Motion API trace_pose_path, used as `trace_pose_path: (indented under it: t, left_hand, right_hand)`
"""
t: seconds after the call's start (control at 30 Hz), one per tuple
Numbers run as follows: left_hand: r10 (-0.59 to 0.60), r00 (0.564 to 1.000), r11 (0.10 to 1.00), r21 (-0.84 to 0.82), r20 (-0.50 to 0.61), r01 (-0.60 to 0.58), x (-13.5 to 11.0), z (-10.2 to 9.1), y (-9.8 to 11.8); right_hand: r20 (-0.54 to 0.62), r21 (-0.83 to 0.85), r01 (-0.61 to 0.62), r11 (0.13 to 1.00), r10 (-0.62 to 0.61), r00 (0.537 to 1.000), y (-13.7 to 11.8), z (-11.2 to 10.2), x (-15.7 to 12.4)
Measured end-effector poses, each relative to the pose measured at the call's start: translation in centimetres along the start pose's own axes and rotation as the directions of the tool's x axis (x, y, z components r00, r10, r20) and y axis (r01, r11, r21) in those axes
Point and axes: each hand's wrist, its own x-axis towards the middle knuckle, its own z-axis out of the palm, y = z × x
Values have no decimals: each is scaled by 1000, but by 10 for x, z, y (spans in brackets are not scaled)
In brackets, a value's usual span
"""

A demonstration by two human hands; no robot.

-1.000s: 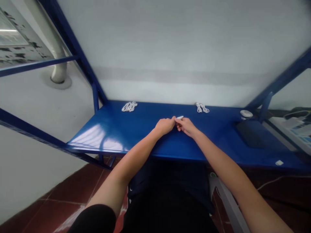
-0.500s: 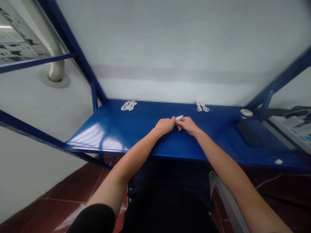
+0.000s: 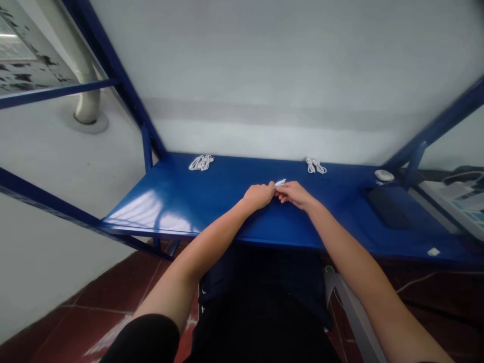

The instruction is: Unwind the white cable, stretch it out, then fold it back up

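Over the middle of the blue table, a small white cable bundle is held between my two hands. My left hand is closed on its left end, thumb on top. My right hand pinches it from the right with thumb and fingertips. The fingers hide part of the bundle. Behind my hands, near the back edge, lie white coiled cables on the left and more white coiled cables on the right.
To the right are a round white object, a dark flat pad and a small white piece near the front edge. Blue frame posts rise at the table's ends against a pale wall.
The white bundle between my hands has shifted slightly, with more of its loops showing. Both hands stay in almost the same place.
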Motion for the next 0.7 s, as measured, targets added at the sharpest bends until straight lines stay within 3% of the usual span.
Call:
trace_pose_path:
  t: [0.13, 0.3, 0.5, 0.7]
  left_hand:
    - [-62, 998, 992, -116, -34, 57, 0, -2, -5]
    - [-136, 987, 956, -273, -87, 108, 1, -6, -14]
    - [-158, 984, 963, -231, -83, 136, 2, -2, -10]
    - [-127, 989, 978, -174, -69, 114, -1, -2, -5]
  right_hand:
    - [20, 39, 4, 999, -4, 1000, -1, 0, -1]
    - [-140, 99, 142, 985, -128, 982, 3, 5, 3]
    - [-153, -92, 304, 948, -316, 937, 13, 8, 10]
    - [-178, -56, 303, 951, -308, 935, 12, 8, 9]
